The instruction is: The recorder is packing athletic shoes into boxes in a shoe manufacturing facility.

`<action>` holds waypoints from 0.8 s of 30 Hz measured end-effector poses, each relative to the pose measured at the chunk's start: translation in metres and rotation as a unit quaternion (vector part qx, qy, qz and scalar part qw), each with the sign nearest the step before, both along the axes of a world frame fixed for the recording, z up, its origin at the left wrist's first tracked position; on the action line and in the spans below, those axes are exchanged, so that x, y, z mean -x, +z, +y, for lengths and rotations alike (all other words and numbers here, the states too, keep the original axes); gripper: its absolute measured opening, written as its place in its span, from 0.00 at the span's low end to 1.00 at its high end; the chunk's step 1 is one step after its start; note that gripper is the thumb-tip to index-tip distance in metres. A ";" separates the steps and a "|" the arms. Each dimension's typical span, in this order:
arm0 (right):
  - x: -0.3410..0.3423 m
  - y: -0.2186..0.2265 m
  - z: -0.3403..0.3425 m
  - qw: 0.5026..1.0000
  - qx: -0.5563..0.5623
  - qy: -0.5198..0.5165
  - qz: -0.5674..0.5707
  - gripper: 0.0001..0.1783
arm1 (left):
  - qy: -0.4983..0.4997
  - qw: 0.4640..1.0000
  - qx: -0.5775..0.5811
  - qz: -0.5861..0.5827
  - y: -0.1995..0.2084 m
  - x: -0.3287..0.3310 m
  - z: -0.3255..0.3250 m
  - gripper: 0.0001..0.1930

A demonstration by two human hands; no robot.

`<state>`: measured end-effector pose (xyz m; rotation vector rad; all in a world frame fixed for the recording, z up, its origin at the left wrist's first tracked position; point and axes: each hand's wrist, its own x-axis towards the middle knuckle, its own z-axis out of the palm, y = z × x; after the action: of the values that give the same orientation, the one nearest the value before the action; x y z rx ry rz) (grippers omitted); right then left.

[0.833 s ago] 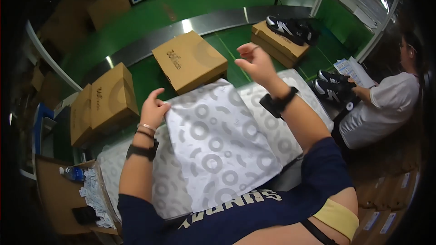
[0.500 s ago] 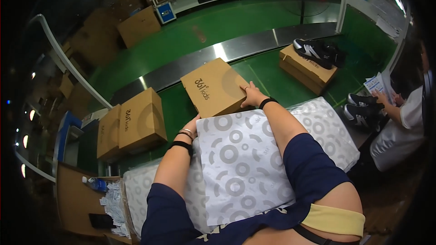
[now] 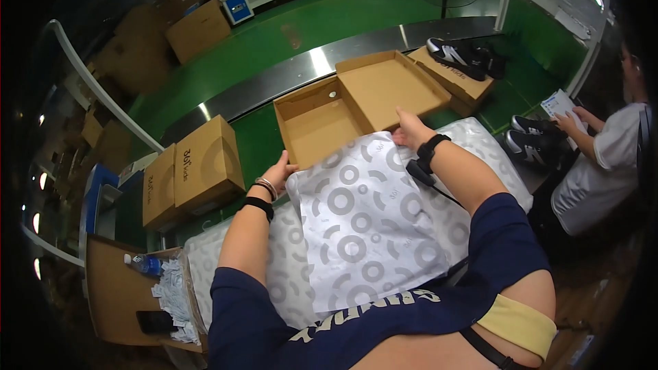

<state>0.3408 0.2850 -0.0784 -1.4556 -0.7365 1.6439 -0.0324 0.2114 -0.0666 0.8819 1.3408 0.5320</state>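
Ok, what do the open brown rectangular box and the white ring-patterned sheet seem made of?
Open brown rectangular box: matte cardboard, judging by its dull tan surface and stiff, straight walls. White ring-patterned sheet: probably smooth, thin paper, given its soft creases; plastic film remains possible.

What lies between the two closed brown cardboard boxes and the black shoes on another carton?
In the head view, an open brown cardboard box, with green surface left of it.

Just behind the left hand (image 3: 279, 173), slim bracelets (image 3: 266, 187) circle the wrist, then a plain black wristband (image 3: 259, 207). Behind the right hand (image 3: 412, 131), a black wrist strap (image 3: 431, 151) with a boxy module (image 3: 420, 173). Farther back: navy short-sleeved T-shirt (image 3: 248, 315), cream lettering (image 3: 341, 318), yellow waist strip (image 3: 519, 326), black strap (image 3: 488, 348).
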 end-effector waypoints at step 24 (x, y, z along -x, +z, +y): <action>0.054 0.121 -0.034 0.963 -0.141 0.221 0.070 0.24 | 0.073 0.950 -0.174 -0.249 0.093 -0.030 0.036 0.23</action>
<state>0.2872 0.2506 0.0427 -1.0066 -1.2233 1.8533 -0.0023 0.2470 0.0262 0.8582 0.8624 1.0562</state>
